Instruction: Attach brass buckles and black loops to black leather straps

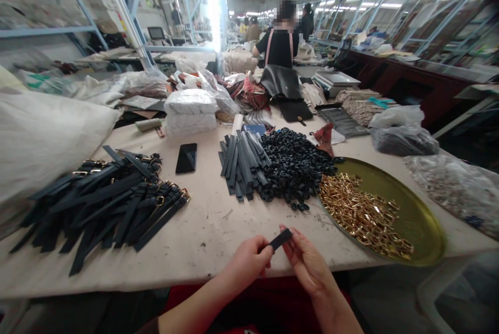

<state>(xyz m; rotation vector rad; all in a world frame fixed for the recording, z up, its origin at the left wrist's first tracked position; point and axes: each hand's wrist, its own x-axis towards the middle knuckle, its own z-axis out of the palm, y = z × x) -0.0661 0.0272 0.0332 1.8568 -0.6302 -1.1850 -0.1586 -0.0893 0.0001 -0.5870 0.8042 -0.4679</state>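
Observation:
Near the table's front edge, my left hand [251,260] pinches one end of a short dark strap [280,240]. The fingers of my right hand [306,258] close on the strap's other end. Ahead lie a stack of dark straps [242,165] and a heap of small black loops [294,165]. To the right, gold buckles [364,214] fill part of a round golden tray [419,219]. Dark straps with gold buckles [117,198] are piled on the left.
A black phone [186,158] lies between the piles. Plastic-wrapped white packs [191,113], a black leather piece [283,84] and bagged material [401,128] stand farther back. A person in black [278,48] is beyond the table. A large white sack [50,136] is at left.

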